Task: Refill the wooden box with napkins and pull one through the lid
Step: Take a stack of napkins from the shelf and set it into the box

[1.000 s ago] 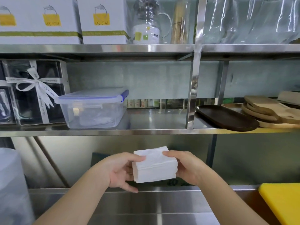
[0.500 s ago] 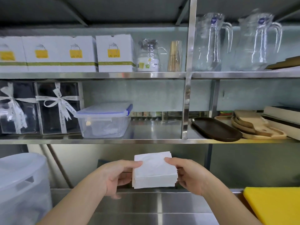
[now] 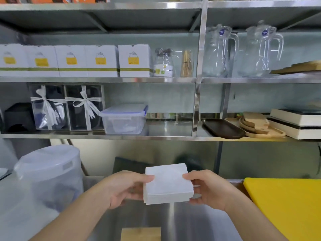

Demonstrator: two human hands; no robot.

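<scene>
Both hands grip a square stack of white paper napkins above the stainless-steel bench: my left hand clamps its left edge, thumb on top and fingers beneath, while my right hand pinches the right edge the same way. Directly below, at the frame's bottom edge, I see the top of a pale wooden box. A yellow plastic cutting board lies on the bench to the right, a translucent lidded plastic bucket stands to the left. Behind, a clear plastic container with a blue-clipped lid rests on the steel shelf.
</scene>
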